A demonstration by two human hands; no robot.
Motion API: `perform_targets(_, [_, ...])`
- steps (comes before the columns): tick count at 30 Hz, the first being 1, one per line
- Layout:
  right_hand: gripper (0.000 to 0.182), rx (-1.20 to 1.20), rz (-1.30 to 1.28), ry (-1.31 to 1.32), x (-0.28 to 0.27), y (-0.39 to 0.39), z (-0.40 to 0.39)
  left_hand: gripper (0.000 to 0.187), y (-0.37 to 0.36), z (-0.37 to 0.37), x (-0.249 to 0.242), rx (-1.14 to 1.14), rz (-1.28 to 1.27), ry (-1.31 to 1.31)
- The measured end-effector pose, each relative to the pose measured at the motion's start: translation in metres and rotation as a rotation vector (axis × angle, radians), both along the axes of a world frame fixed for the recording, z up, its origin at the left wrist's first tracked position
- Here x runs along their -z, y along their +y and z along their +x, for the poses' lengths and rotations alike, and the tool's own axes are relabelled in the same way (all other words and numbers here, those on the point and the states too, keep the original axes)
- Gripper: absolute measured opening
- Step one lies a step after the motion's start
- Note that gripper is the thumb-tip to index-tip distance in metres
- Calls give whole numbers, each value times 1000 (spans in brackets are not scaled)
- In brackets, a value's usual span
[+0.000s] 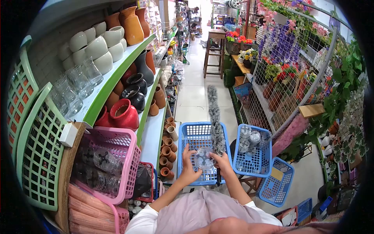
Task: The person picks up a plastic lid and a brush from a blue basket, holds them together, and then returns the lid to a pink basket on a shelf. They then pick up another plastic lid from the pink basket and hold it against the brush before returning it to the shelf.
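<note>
A small clear round glass dish (205,158) is between my two hands, above a blue plastic basket (183,134). My left hand (189,167) holds the dish from its left side, thumb at the lower rim and fingers up along the edge. My right hand (223,163) is closed around the handle of a grey fluffy duster (215,117), which points up and away from me. The right thumb touches the dish's right rim. Part of the dish's underside and the right fingers are hidden.
Right of the basket, a second blue basket (267,167) holds several clear glass pieces, and another blue basket (291,171) sits lower. A pink basket (130,171) with glassware stands left, beside shelves of pots and vases (124,113). A wire rack (307,97) of artificial flowers lines the right.
</note>
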State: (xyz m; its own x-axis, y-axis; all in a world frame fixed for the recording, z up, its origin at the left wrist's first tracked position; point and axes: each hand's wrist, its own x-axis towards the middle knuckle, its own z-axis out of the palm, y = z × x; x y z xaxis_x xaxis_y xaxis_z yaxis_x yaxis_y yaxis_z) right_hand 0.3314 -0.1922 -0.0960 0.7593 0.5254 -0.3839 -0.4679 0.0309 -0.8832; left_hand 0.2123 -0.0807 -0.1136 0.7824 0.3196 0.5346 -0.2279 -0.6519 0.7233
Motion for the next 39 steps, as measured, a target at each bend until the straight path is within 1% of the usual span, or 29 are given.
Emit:
perform_targets(1, [23, 3, 2, -1, 5, 0, 3, 62, -1, 6, 21, 0, -467, -225])
perform_targets(2, [22, 33, 12, -42, 15, -1, 7, 63, 1, 6, 57, 147, -814, -104])
perform_targets(3, [21, 62, 19, -82, 21, -2, 9, 63, 4, 4, 50, 150, -814, -104])
perform_targets(5, [23, 50, 14, -119, 20, -4, 9, 55, 9, 1, 25, 720, -1736, 98])
perform_targets(6, [28, 48, -62, -169, 19, -6, 9, 46, 9, 6, 28, 676, -1752, 127])
perform_targets(7, [33, 46, -137, -219, 20, -7, 10, 46, 8, 8, 30, 680, -1750, 127])
perform_targets(8, [31, 106, -102, -423, 26, -7, 10, 43, 6, 9, 31, 628, -1682, 137])
perform_targets(9, [31, 106, -100, -426, 26, -12, 13, 41, 5, 11, 29, 577, -1612, 145])
perform_targets(11, [32, 114, -373, -747, 21, -28, 19, 38, 8, 15, 30, 559, -1581, 133])
perform_targets(12, [35, 167, -279, -859, 3, -31, 13, 38, 11, 18, 31, 499, -1559, 97])
perform_targets(13, [35, 165, -279, -857, -5, -38, 10, 38, 13, 21, 31, 439, -1537, 62])
perform_targets(15, [35, -125, -503, -874, -9, -56, 10, 38, 21, 25, 35, 434, -1540, 30])
perform_targets(16, [36, -193, -517, -956, -1, -62, 11, 37, 26, 27, 39, 404, -1504, 19])
perform_targets(17, [36, -193, -517, -956, 0, -65, 12, 36, 28, 29, 43, 376, -1467, 7])
perform_targets(19, [38, -208, -739, -956, -3, -70, 13, 35, 22, 33, 20, 315, -1399, 80])
perform_targets(20, [41, -128, -740, -951, 7, -71, 17, 36, 18, 36, 16, 331, -1398, 101])
perform_targets(21, [41, -130, -741, -952, 6, -72, 16, 36, 15, 38, 14, 346, -1397, 120])
perform_targets(23, [44, -203, -724, -986, 3, -74, 14, 38, 19, 43, 41, 356, -1409, 107])
perform_targets(25, [45, -255, -665, -1047, 10, -80, 14, 39, 22, 45, 43, 362, -1415, 123])
perform_targets(26, [42, -248, -741, -1026, 10, -82, 17, 38, 20, 44, 44, 348, -1413, 139])
perform_targets(27, [39, -242, -817, -1004, 11, -84, 19, 38, 17, 42, 30, 348, -1414, 140])
perform_targets(28, [37, -145, -827, -997, 17, -84, 26, 38, 13, 41, 17, 350, -1410, 137])
perform_targets(29, [37, -145, -826, -999, 18, -85, 28, 38, 12, 40, 12, 351, -1404, 133])
perform_targets(31, [46, -38, -725, -939, 19, -83, 30, 38, 16, 41, 16, 351, -1421, 145])
perform_targets(33, [47, -88, -698, -964, 25, -86, 24, 36, 19, 38, 18, 406, -1463, 77])
perform_targets(35, [47, -131, -686, -1007, 28, -91, 19, 38, 23, 34, 19, 377, -1448, 63])
perform_targets(36, [37, -156, -768, -1060, 18, -93, 18, 40, 26, 33, 21, 349, -1432, 43])
perform_targets(37, [37, -156, -769, -1062, 18, -93, 17, 41, 29, 31, 22, 321, -1416, 21])
perform_targets(39, [38, -149, -813, -941, 22, -92, 11, 41, 34, 26, 24, 300, -1402, 62])
